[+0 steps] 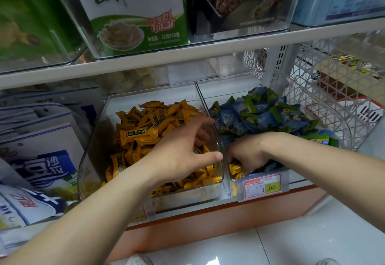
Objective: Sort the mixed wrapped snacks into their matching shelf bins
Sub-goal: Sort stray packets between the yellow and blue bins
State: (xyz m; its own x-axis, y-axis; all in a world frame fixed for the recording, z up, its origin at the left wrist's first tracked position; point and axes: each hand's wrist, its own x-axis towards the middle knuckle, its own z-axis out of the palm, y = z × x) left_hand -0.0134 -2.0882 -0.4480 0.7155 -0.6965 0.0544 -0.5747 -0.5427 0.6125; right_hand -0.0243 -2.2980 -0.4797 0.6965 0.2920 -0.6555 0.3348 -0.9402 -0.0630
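Two clear plastic bins stand side by side on the lower shelf. The left bin [91, 139] holds a heap of yellow wrapped snacks [143, 127]. The right bin [231, 179] holds blue and green wrapped snacks [256, 114], with a few yellow snacks [235, 168] at its front left corner. My left hand [183, 148] hovers over the yellow heap with fingers spread and thumb out, holding nothing. My right hand [248, 152] reaches down into the front of the right bin, its fingers curled among the yellow snacks there; its fingertips are hidden.
A price tag [262, 185] hangs on the right bin's front. Blue and white bags [41, 160] lie left of the bins. A white mesh basket [325, 98] stands to the right. The upper shelf [187, 56] carries a green and white box [137, 14] close overhead.
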